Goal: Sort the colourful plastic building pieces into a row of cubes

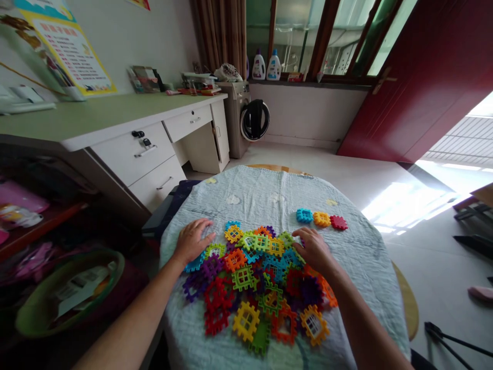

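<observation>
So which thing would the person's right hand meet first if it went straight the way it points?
Probably the light-green square plastic lattice block just ahead of the right hand, though depth there is unclear.

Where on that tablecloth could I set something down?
The tablecloth shows bare beyond the pile of notched plastic squares, left of the row of blue, yellow and red squares. Another free patch lies right of the right hand, nearer than that row. Between it and the left hand, overlapping squares crowd the cloth.

Daylight admitted by window (298,33) at one o'clock; floor (404,198) whitened by glare at three; eight o'clock shadowed; edges stretched.
</observation>
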Demonstrator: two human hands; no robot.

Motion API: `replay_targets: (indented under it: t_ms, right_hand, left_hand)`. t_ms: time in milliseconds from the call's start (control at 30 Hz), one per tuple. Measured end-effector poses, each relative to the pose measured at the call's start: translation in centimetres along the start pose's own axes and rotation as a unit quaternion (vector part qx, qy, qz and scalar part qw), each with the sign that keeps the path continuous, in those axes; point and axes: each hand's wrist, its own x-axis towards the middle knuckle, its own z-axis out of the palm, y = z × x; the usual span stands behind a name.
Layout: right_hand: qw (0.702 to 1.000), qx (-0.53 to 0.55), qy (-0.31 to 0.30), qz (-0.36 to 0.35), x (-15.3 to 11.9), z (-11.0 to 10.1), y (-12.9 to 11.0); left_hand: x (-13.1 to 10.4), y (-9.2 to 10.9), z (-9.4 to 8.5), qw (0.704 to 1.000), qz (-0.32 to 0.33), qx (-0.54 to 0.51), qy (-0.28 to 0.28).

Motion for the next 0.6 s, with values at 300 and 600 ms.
replay_targets:
  t_ms: [300, 600]
  right_hand:
    - [0.983, -0.108, -0.132, 0.067, 3.7, 0.2, -3.2]
    - [0.981, -0.103, -0.142, 0.081, 3.6, 0.5, -3.3]
  left_hand:
    - [-0.1, 0.0, 0.0, 1.0, -0.003, -0.008, 0.015]
    - [-0.1, 0.2, -0.1, 0.999, -0.003, -0.021, 0.026]
